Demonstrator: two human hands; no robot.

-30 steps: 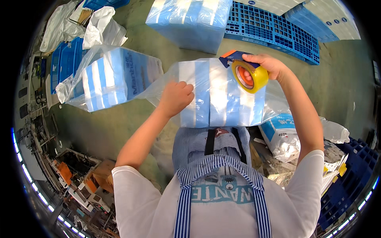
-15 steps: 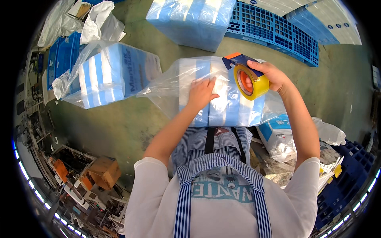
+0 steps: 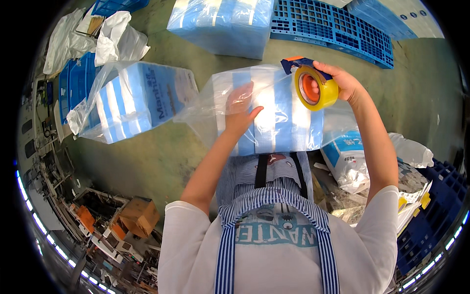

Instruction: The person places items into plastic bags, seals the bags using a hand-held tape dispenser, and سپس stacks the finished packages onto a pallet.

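A clear plastic bag holding blue-and-white striped packs (image 3: pixel 279 117) rests against my lap, over my striped apron. My left hand (image 3: pixel 240 110) lies flat on the bag's top left, fingers spread on the loose plastic. Above the bag's right corner, my right hand (image 3: pixel 338 81) grips a tape dispenser with a yellow roll (image 3: pixel 316 88) and a blue and orange handle. The roll hangs just over the bag's upper right edge.
A second bagged striped bundle (image 3: pixel 132 100) lies on the floor to the left, a third (image 3: pixel 223 24) at the top. Blue plastic pallets (image 3: pixel 338 29) lie top right. White sacks (image 3: pixel 352 157) and blue crates sit at the right, cardboard boxes (image 3: pixel 139 213) and clutter lower left.
My left hand has slid right across the bag, from its left edge toward the middle. The right hand with the tape dispenser has stayed over the bag's upper right corner.
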